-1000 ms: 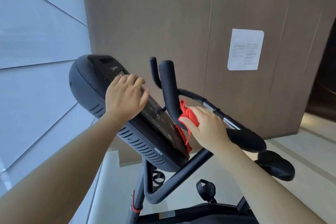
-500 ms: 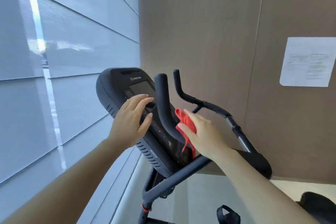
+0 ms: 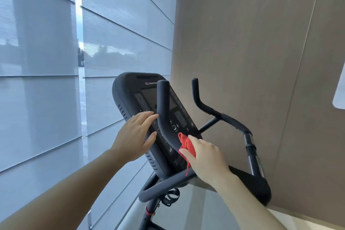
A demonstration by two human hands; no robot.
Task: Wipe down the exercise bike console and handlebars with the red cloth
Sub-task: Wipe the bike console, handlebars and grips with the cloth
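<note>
The black console [image 3: 128, 93] of the exercise bike faces me, its dark screen and buttons partly hidden by the near upright handlebar [image 3: 163, 106]. My left hand [image 3: 134, 136] lies flat with fingers spread on the console's left edge. My right hand [image 3: 205, 157] holds the bunched red cloth [image 3: 186, 144] pressed against the lower bend of that near handlebar, just in front of the console's bottom right. A loose red strand hangs below the cloth. The far handlebar [image 3: 205, 106] rises to the right, untouched.
Pale window blinds [image 3: 46, 80] fill the left side. A beige wall panel [image 3: 252, 43] stands close behind the bike, with a white paper [image 3: 340, 97] at the right edge. A padded armrest [image 3: 253, 183] and the bike's frame post [image 3: 149, 211] sit below my right hand.
My view has swung left, so the console now sits more face-on. My right hand and the cloth stay at the near handlebar's bend; my left hand has slid to the console's left edge.
</note>
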